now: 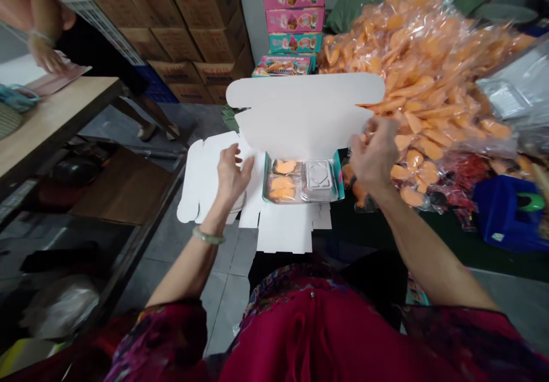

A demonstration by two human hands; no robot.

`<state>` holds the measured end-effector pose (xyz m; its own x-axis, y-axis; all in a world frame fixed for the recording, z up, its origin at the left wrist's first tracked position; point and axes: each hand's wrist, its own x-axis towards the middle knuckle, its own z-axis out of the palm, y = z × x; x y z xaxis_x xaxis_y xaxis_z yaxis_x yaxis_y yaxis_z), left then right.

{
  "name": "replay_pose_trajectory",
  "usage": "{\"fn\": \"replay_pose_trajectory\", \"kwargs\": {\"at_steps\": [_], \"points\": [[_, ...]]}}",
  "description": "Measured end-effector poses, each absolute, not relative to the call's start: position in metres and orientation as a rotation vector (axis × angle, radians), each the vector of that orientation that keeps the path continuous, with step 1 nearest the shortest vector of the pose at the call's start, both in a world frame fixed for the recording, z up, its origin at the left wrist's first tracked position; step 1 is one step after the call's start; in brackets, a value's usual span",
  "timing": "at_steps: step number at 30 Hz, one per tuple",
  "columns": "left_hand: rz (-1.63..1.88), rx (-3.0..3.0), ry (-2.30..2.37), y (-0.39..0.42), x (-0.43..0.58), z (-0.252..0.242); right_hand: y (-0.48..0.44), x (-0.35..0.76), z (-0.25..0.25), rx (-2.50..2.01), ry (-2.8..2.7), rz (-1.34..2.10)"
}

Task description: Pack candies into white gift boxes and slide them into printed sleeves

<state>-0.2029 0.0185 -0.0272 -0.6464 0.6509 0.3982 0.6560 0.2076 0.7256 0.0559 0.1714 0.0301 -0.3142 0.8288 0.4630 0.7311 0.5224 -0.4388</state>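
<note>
An open white-lined carton point(305, 119) with teal sides stands in front of me, its lid raised at the back. Inside on the left lie wrapped orange pieces point(283, 187); a clear plastic container point(319, 175) fills the right part. My left hand point(234, 173), with a bracelet on the wrist, hovers left of the carton over white flattened cartons point(206, 170). Its fingers are apart and hold nothing. My right hand point(375, 150) is beside the carton's right side, near the pile of bagged orange pieces point(420, 96). Motion blurs its curled fingers, and whether they hold anything is unclear.
Pink and teal printed boxes point(294, 22) are stacked behind the carton. Brown cardboard boxes point(189, 22) stand at the back left. A co-worker's hand point(45, 53) rests over a wooden table point(86, 99). A blue plastic holder point(504, 213) is at right.
</note>
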Motion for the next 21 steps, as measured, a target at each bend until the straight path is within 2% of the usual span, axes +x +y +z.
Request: {"fn": "replay_pose_trajectory", "kwargs": {"at_steps": [5, 12, 17, 21], "points": [[-1.64, -1.394, -2.495, 0.068, -0.238, -0.014, 0.225, 0.091, 0.026, -1.104, -2.191, 0.508], [-1.703, -1.267, -2.462, 0.061, -0.198, -0.013, 0.2, 0.068, 0.023, -0.962, -2.239, 0.331], [-1.571, -1.295, -2.4, 0.041, -0.166, -0.039, 0.151, 0.08, -0.007, -1.03, -2.311, 0.372], [-1.58, -1.699, -2.207, 0.007, -0.164, -0.075, 0.126, 0.11, -0.041, -1.102, -2.48, 0.485]]}}
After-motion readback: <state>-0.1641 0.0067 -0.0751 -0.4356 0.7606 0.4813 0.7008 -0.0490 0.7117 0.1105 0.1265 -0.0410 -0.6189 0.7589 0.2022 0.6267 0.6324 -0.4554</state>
